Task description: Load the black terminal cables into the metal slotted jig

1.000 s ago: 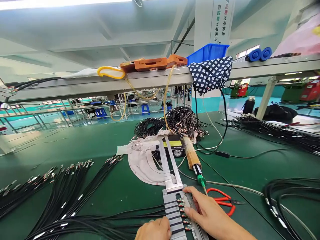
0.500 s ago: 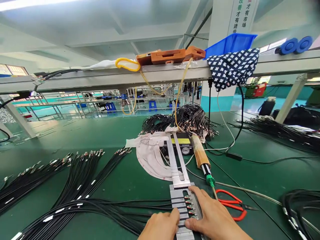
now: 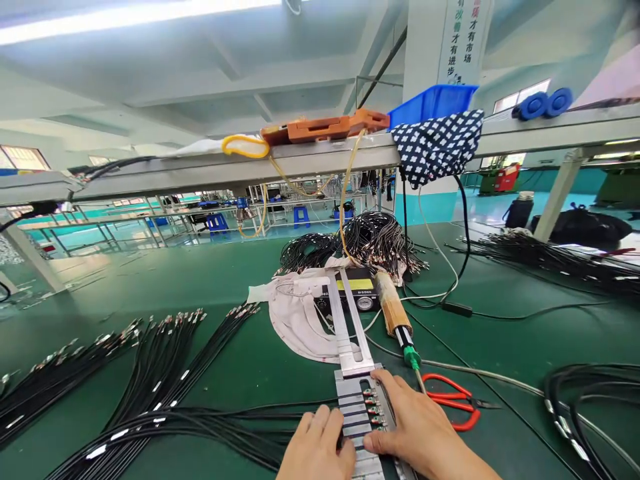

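A slotted metal jig (image 3: pixel 353 408) lies on the green table, with black cables (image 3: pixel 225 427) running into its slots from the left. Small metal connectors (image 3: pixel 373 410) line up along its middle. My left hand (image 3: pixel 320 443) is at the jig's left edge, fingers bent and closed around a black cable that is mostly hidden. My right hand (image 3: pixel 423 427) holds the jig's right side, thumb on top near the connectors and fingers along the far edge. A metal frame with two long bars (image 3: pixel 357 367) rests against the jig's far end.
Red-handled pliers (image 3: pixel 457 401) and a soldering iron with a taped handle (image 3: pixel 393 310) lie to the right. Behind are a black box with a dial (image 3: pixel 365 293) and white cloth (image 3: pixel 290 323). Cable bundles (image 3: pixel 165 353) spread left; coiled cables (image 3: pixel 575 407) lie right. A shelf beam (image 3: pixel 320 150) crosses above.
My left hand has shifted slightly, its fingers now more raised and bent at the jig's edge. My right hand keeps its hold. The camera view has tilted up and turned slightly right.
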### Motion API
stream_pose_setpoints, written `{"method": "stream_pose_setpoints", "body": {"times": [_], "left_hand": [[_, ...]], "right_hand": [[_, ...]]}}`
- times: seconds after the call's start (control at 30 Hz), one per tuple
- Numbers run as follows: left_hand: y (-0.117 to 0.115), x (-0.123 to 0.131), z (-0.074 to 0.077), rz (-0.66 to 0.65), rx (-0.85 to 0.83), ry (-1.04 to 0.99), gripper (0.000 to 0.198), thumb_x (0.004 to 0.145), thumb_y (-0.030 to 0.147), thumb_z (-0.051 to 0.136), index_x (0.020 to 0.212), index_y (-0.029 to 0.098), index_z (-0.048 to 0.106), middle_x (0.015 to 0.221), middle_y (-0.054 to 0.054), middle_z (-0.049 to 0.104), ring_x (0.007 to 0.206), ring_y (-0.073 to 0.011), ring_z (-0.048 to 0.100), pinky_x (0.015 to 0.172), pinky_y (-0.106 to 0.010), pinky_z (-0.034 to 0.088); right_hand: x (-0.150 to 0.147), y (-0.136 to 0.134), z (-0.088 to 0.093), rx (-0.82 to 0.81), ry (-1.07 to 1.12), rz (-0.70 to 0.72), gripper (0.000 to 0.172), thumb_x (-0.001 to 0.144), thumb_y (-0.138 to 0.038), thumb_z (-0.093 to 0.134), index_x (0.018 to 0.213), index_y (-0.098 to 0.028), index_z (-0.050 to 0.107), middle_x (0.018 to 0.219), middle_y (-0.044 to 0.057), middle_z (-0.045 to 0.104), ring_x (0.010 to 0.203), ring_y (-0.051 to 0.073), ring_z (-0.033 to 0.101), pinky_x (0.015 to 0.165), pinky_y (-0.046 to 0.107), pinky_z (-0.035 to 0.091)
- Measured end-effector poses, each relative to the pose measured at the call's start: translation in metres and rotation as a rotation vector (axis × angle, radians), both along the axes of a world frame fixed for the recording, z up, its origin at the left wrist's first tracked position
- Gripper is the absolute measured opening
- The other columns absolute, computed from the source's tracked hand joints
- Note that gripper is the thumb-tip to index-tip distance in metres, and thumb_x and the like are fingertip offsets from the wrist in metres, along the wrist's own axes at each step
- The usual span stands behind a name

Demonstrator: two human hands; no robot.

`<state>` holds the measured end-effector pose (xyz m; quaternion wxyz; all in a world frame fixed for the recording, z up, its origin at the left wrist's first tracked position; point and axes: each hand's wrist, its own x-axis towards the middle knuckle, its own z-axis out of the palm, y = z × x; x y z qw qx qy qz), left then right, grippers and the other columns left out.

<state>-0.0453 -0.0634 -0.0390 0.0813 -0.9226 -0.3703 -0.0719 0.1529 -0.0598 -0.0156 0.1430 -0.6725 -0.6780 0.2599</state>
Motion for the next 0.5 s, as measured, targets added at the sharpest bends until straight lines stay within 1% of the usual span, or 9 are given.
{"method": "stream_pose_setpoints", "body": {"times": [0.03,0.07,0.13,0.2,0.23,0.3,0.4,0.43,0.5], "left_hand": [[0.002,-0.002,-0.001,0.043,-0.014,0.058,0.019,0.088,0.005,0.054,0.091,0.019,0.066,0.096,-0.007,0.064,0.091,-0.0239,0.060,0.085,-0.032,0.046],[0.004,-0.005,-0.002,0.094,-0.083,0.119,0.019,0.085,0.005,0.058,0.091,0.020,0.067,0.096,-0.006,0.064,0.090,-0.0234,0.060,0.084,-0.031,0.047],[0.008,-0.009,-0.004,0.184,-0.309,0.196,0.022,0.078,0.005,0.065,0.091,0.022,0.070,0.092,-0.004,0.065,0.085,-0.0221,0.062,0.079,-0.028,0.048],[0.012,-0.011,-0.005,0.232,-0.503,0.203,0.026,0.073,0.005,0.070,0.090,0.024,0.073,0.090,-0.002,0.065,0.083,-0.0216,0.062,0.074,-0.026,0.047],[0.014,-0.012,-0.005,0.239,-0.553,0.182,0.027,0.072,0.005,0.071,0.090,0.025,0.074,0.090,-0.002,0.065,0.084,-0.0214,0.062,0.073,-0.025,0.045],[0.018,-0.014,-0.002,0.244,-0.623,0.126,0.024,0.071,0.006,0.072,0.086,0.025,0.074,0.087,-0.001,0.063,0.084,-0.0201,0.061,0.072,-0.024,0.042],[0.020,-0.015,0.006,0.236,-0.726,0.011,0.018,0.069,0.007,0.074,0.076,0.023,0.072,0.078,0.003,0.059,0.077,-0.0156,0.057,0.068,-0.021,0.039],[0.019,-0.015,0.008,0.227,-0.733,-0.014,0.016,0.069,0.007,0.074,0.074,0.022,0.071,0.077,0.003,0.059,0.076,-0.0149,0.056,0.069,-0.021,0.039],[0.017,-0.013,0.011,0.183,-0.679,-0.045,0.013,0.073,0.008,0.070,0.074,0.021,0.069,0.079,0.002,0.060,0.078,-0.0156,0.055,0.077,-0.023,0.039]], "right_hand": [[0.001,0.000,-0.001,0.019,0.017,0.004,0.078,0.066,-0.023,0.073,0.138,-0.015,0.044,0.122,0.014,0.060,0.106,0.034,0.061,0.087,0.043,0.044],[0.003,0.000,-0.002,0.039,0.034,0.010,0.077,0.066,-0.023,0.073,0.137,-0.016,0.045,0.122,0.014,0.061,0.105,0.033,0.061,0.086,0.043,0.044],[0.006,-0.001,-0.004,0.072,0.064,0.022,0.075,0.065,-0.023,0.073,0.135,-0.017,0.047,0.121,0.012,0.062,0.103,0.032,0.062,0.086,0.042,0.043],[0.009,-0.001,-0.004,0.077,0.086,0.031,0.072,0.065,-0.023,0.073,0.132,-0.018,0.049,0.119,0.011,0.063,0.102,0.030,0.061,0.086,0.040,0.043],[0.010,0.000,-0.004,0.071,0.092,0.033,0.071,0.065,-0.024,0.073,0.132,-0.018,0.050,0.119,0.011,0.064,0.102,0.030,0.061,0.087,0.040,0.043],[0.012,0.001,-0.004,0.052,0.101,0.036,0.071,0.065,-0.025,0.073,0.131,-0.019,0.050,0.121,0.010,0.064,0.104,0.029,0.061,0.088,0.039,0.042],[0.014,0.003,-0.002,0.044,0.125,0.049,0.071,0.063,-0.028,0.075,0.130,-0.022,0.052,0.123,0.009,0.063,0.105,0.030,0.060,0.087,0.039,0.042],[0.015,0.003,-0.002,0.049,0.138,0.055,0.070,0.063,-0.029,0.076,0.129,-0.022,0.053,0.123,0.009,0.064,0.105,0.030,0.060,0.087,0.039,0.043],[0.016,0.004,-0.002,0.069,0.165,0.065,0.067,0.063,-0.028,0.076,0.127,-0.023,0.055,0.121,0.008,0.065,0.104,0.030,0.061,0.086,0.038,0.042]]}}
